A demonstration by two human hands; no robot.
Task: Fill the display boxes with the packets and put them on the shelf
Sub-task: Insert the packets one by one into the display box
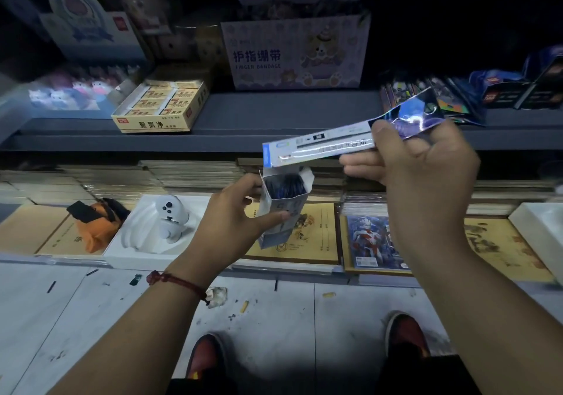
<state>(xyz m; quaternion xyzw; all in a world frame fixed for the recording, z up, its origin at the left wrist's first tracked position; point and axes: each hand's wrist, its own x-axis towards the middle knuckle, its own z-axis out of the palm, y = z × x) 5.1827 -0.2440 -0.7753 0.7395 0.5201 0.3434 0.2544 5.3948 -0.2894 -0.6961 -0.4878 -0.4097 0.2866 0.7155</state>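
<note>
left hand (231, 215): wrapped round the small box (281, 211), open end up
right hand (426, 163): pinching 1 long packet (323, 146), tip just above the box

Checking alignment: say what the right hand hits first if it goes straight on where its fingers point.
Probably the open top of the box in the left hand, though depth is unclear.

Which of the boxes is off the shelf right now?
The small open-topped box gripped in the left hand, below the packet; the yellow box and the Finger Bandage box sit on the shelf.
</note>
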